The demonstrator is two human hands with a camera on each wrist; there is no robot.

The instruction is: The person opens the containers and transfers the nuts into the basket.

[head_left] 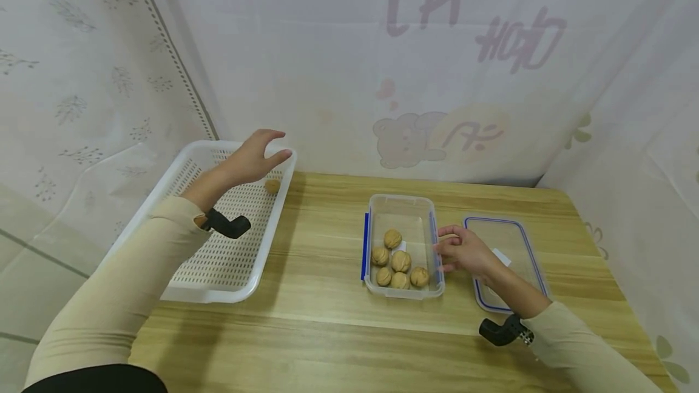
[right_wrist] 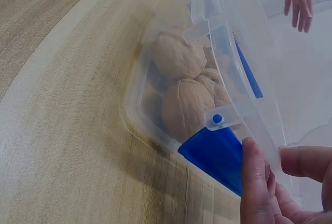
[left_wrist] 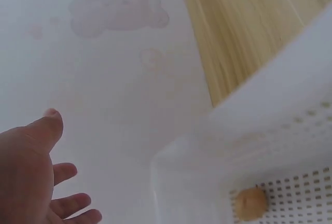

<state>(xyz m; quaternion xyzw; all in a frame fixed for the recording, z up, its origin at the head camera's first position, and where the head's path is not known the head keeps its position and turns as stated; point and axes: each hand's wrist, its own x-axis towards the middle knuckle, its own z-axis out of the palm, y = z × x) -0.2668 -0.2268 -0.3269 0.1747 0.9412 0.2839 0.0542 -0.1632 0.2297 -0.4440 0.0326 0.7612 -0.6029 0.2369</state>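
Note:
My left hand [head_left: 248, 159] hovers over the far right part of a white perforated plastic basket [head_left: 264, 253], its thumb and fingers spread with nothing between them. One walnut [head_left: 272, 186] lies in the basket below it; the left wrist view also shows this walnut [left_wrist: 251, 204]. A clear plastic container [head_left: 404, 208] stands uncovered in the middle of the table with several walnuts [head_left: 400, 261] inside. At its right side my right hand [head_left: 464, 252] holds the wall near the rim. Close by those fingers, a blue side latch [right_wrist: 212, 156] hangs folded outward.
A clear lid [head_left: 519, 247] with a blue seal lies on the wooden table [head_left: 327, 338] right of the container, partly beneath the right forearm. Printed white cloth [head_left: 327, 77] hangs behind the table and along both sides.

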